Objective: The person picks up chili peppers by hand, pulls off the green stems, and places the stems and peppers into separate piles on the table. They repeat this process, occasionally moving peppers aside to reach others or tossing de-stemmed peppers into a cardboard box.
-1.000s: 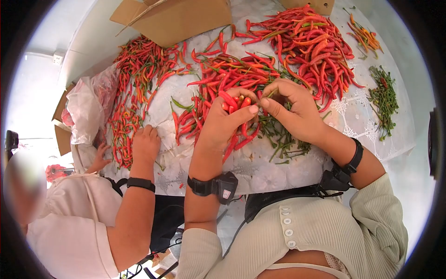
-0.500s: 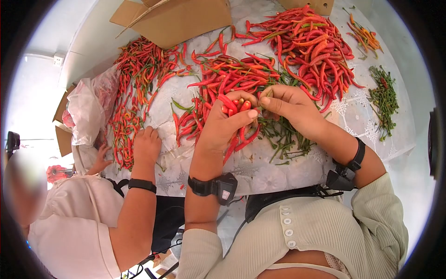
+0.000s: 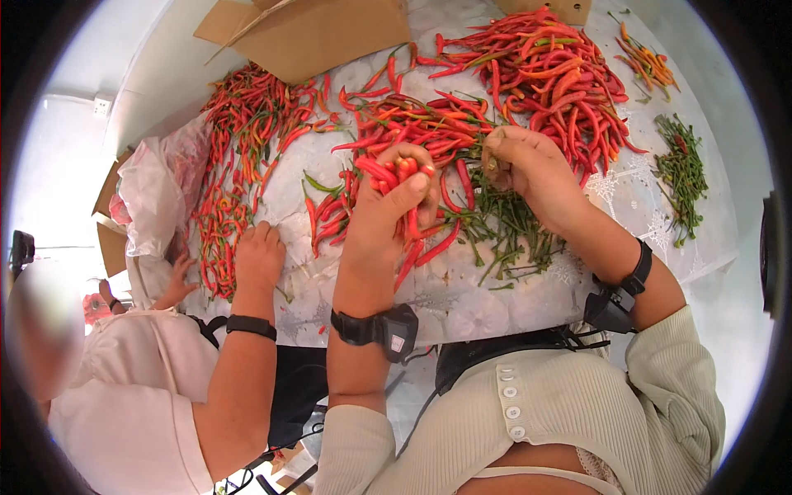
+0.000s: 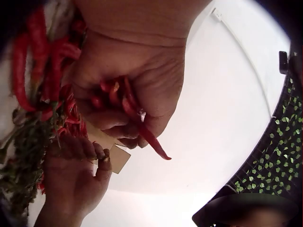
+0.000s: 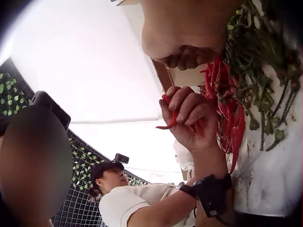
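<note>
My left hand [image 3: 388,198] curls round several red chillies [image 3: 410,171]; in the left wrist view one chilli [image 4: 147,135] sticks out past the fingertips. To its right, apart from it, my right hand [image 3: 536,169] is held above the heap of green stems [image 3: 516,219]. Its thumb and forefinger are pressed together; in the left wrist view a small brownish bit [image 4: 106,155] shows at the tips, too small to name surely. Behind both hands lies a pile of red chillies [image 3: 412,124].
A larger chilli pile [image 3: 569,91] lies at the back right, with stems [image 3: 683,177] beyond it. Cardboard box [image 3: 330,37] stands at the back. On the left, another person's hand [image 3: 261,256] rests by more chillies [image 3: 227,223] and a plastic bag [image 3: 157,194].
My hands have drawn apart: the left with its chillies went slightly left, the right moved right and up, away from the left hand.
</note>
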### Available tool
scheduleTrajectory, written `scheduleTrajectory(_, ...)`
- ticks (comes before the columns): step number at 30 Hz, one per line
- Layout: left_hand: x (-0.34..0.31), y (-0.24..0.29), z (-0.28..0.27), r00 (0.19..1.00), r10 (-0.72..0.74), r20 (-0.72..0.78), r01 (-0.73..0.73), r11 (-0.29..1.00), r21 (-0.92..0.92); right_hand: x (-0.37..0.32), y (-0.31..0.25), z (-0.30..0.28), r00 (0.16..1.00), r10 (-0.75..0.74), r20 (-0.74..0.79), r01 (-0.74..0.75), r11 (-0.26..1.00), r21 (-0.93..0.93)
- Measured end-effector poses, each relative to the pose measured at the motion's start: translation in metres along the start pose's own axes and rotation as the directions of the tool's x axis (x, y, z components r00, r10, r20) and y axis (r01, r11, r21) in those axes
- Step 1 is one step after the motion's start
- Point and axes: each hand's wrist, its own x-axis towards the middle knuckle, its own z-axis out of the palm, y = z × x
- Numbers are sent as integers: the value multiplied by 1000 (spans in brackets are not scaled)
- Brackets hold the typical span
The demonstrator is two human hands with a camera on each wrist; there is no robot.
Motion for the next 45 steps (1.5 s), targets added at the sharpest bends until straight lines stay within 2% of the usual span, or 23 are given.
scheduleTrajectory(3,4,-3,-7,995,94,19,-93,992,-80,1,2,-3,996,-87,6,87,995,-51)
scheduleTrajectory(5,4,-1,-9,997,80,12,-79,997,-21,1,6,-4,989,-144,17,145,979,-146)
scheduleTrajectory(6,4,-1,-10,997,73,7,-73,997,7,0,8,-2,981,-196,12,191,942,-275)
scheduleTrajectory(8,5,-2,-12,998,58,-23,-59,996,-68,-3,11,4,955,-297,23,266,814,-516)
scheduleTrajectory(9,5,-2,-12,998,49,-37,-52,993,-105,-3,11,5,892,-436,120,399,631,-665)
scheduleTrajectory(11,4,0,-11,998,29,-63,-37,991,-131,-3,12,6,705,-600,378,560,143,-816)
scheduleTrajectory(12,3,1,-10,997,18,-75,-29,989,-143,-8,9,9,792,-472,387,484,100,-869)
scheduleTrajectory(15,3,0,-11,998,7,-68,-18,988,-154,-13,16,10,789,-422,447,457,-83,-886)
scheduleTrajectory(18,3,0,-11,997,0,-75,-14,982,-186,-17,9,12,867,-285,408,391,-119,-913)
scheduleTrajectory(21,5,-1,-13,997,0,-80,-15,982,-189,-15,14,9,803,-379,460,417,-194,-888)
scheduleTrajectory(24,5,-2,-13,997,-6,-78,-10,981,-194,-15,15,10,810,-400,429,371,-219,-903)
scheduleTrajectory(27,5,-2,-12,997,3,-73,-17,983,-185,-13,17,9,857,-385,341,278,-212,-937)
scheduleTrajectory(33,5,-2,-9,994,15,-108,-30,990,-137,-17,8,10,877,-355,325,248,-245,-937)
scheduleTrajectory(36,6,-3,-11,995,31,-90,-41,993,-107,-16,9,8,875,-360,325,262,-213,-941)
scheduleTrajectory(39,6,-2,-11,995,15,-98,-28,990,-135,-14,7,9,852,-433,294,287,-84,-954)
scheduleTrajectory(42,6,-1,-9,992,8,-126,-25,991,-133,-12,4,13,775,-595,214,323,82,-943)
scheduleTrajectory(45,6,-2,-11,993,-5,-122,-11,991,-132,-11,6,14,867,-496,42,332,513,-791)
